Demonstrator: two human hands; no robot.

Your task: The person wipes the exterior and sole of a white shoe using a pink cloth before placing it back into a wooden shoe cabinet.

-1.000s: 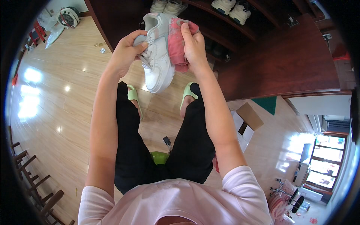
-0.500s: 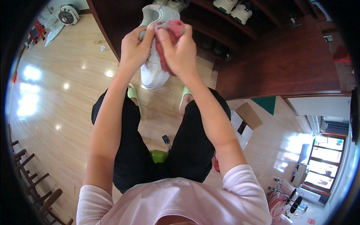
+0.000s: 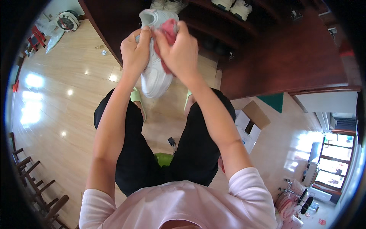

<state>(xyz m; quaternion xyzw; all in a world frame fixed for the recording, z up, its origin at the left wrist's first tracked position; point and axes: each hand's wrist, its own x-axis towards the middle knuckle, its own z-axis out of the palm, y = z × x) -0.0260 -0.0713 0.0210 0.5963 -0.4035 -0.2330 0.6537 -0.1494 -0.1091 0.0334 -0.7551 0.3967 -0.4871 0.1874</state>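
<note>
A white sneaker (image 3: 155,83) hangs in the air beyond my knees, its toe toward me. My left hand (image 3: 135,52) is closed on the shoe's left side near the opening, thumb on top. In my right hand (image 3: 180,52) a pinkish-red cloth (image 3: 169,29) is bunched up. The cloth lies against the shoe's right side and upper, and part of it hangs below my fingers. Both thumbs nearly meet over the middle of the shoe, hiding the laces area. Slight blur covers the fingertips and cloth.
Ahead stands a dark wooden shoe cabinet with more white shoes (image 3: 241,10) on its shelves. Its open door (image 3: 282,65) reaches out to the right. An open cardboard box (image 3: 256,114) sits on the floor at right. A wooden rack (image 3: 38,183) is at lower left, a fan heater (image 3: 68,21) at far left.
The sneaker's toe has dropped slightly toward me. My right hand and the cloth have shifted a little left along the shoe. Both hands keep their hold.
</note>
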